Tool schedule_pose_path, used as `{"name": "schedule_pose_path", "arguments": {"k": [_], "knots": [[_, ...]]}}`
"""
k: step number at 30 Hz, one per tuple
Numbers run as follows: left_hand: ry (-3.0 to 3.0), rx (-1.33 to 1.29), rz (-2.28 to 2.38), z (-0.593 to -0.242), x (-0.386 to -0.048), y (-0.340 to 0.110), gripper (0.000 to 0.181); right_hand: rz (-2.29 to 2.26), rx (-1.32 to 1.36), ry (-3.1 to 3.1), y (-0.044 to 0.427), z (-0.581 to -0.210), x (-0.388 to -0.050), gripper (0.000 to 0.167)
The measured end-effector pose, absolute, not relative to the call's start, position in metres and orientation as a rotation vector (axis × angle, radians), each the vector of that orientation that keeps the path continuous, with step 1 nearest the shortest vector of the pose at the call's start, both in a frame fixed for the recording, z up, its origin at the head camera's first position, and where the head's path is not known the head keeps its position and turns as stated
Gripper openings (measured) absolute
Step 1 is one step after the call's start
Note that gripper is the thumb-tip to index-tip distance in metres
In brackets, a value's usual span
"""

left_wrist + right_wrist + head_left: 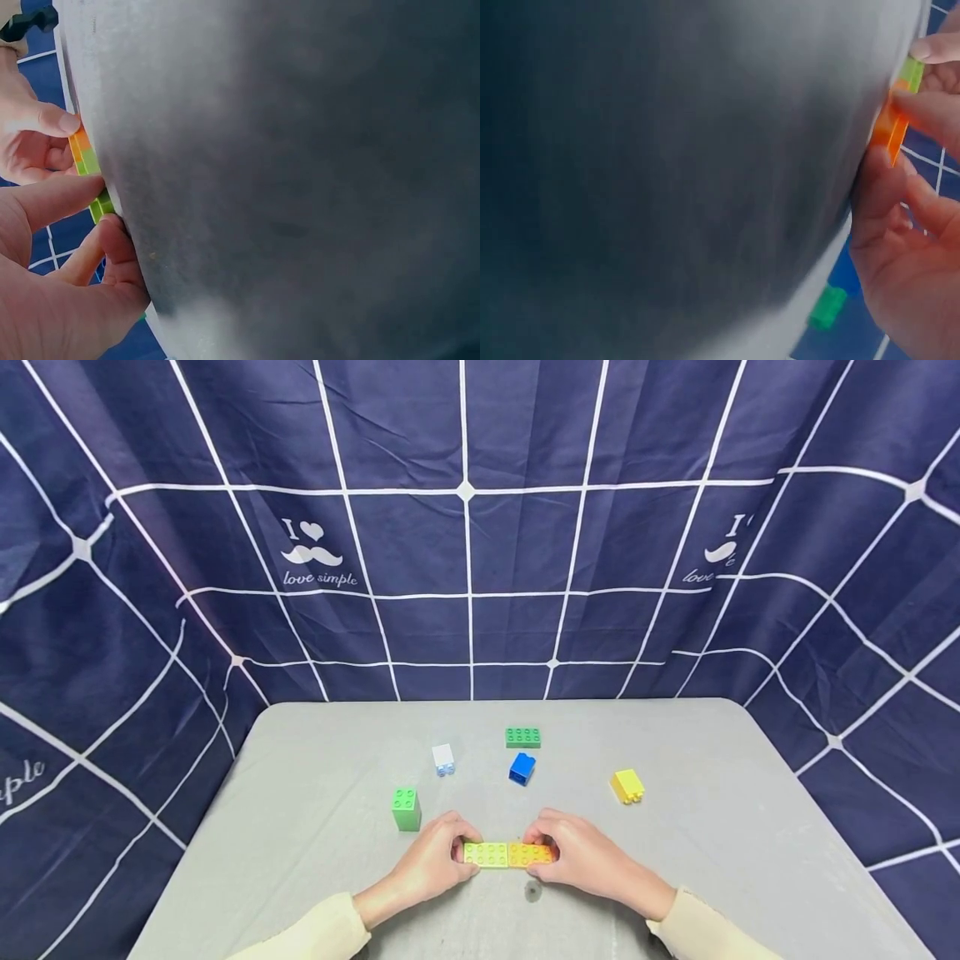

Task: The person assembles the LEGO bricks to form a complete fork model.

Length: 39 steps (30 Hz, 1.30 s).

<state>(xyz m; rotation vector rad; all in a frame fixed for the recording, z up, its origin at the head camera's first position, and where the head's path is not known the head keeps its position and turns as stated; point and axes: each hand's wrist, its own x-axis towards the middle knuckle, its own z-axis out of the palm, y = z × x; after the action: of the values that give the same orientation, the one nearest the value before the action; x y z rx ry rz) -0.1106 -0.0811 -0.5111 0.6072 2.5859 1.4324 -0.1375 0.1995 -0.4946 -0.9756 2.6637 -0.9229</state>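
Note:
Near the front of the table, a lime-green toy brick [486,855] and an orange toy brick [529,855] lie end to end, studs up, their short ends touching. My left hand [438,857] pinches the lime brick at its left end, thumb on the near side and fingers on the far side. From the right, my right hand [579,853] grips the orange brick the same way. Both wrist views show the pair held between the hands, the lime brick [100,204] in the left one and the orange brick [891,129] in the right one. Whether the bricks interlock I cannot tell.
A tall green brick [407,810] stands left of my left hand. Farther back lie a white-and-blue brick [443,759], a blue brick [522,768] and a flat green brick [522,738]. A yellow brick [627,786] sits at the right. Dark blue curtains [525,543] surround the grey table [315,760].

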Motion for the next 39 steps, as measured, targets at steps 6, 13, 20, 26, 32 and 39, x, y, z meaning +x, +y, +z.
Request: {"name": "schedule_pose_path", "arguments": {"k": [6, 13, 20, 26, 32, 39], "knots": [[2.572, 0.582, 1.451, -0.512, -0.110, -0.081, 0.028, -1.180, -0.810, 2.493, 0.204, -0.498, -0.137, 0.023], [2.593, 0.556, 1.471, -0.513, -0.109, -0.084, 0.030, -1.333, -0.679, 2.371, 0.210, -0.504, -0.135, 0.029], [2.583, 0.565, 1.480, -0.514, -0.108, -0.086, 0.029, -1.311, -0.652, 2.418, 0.211, -0.502, -0.131, 0.029], [2.393, 0.492, 1.595, -0.515, -0.109, -0.089, 0.027, -1.260, -0.658, 2.460, 0.209, -0.501, -0.128, 0.029], [2.332, 0.467, 1.607, -0.515, -0.108, -0.090, 0.025, -1.257, -0.636, 2.461, 0.210, -0.502, -0.129, 0.028], [2.331, 0.469, 1.615, -0.513, -0.106, -0.089, 0.027, -1.282, -0.666, 2.463, 0.211, -0.503, -0.127, 0.027]]}}
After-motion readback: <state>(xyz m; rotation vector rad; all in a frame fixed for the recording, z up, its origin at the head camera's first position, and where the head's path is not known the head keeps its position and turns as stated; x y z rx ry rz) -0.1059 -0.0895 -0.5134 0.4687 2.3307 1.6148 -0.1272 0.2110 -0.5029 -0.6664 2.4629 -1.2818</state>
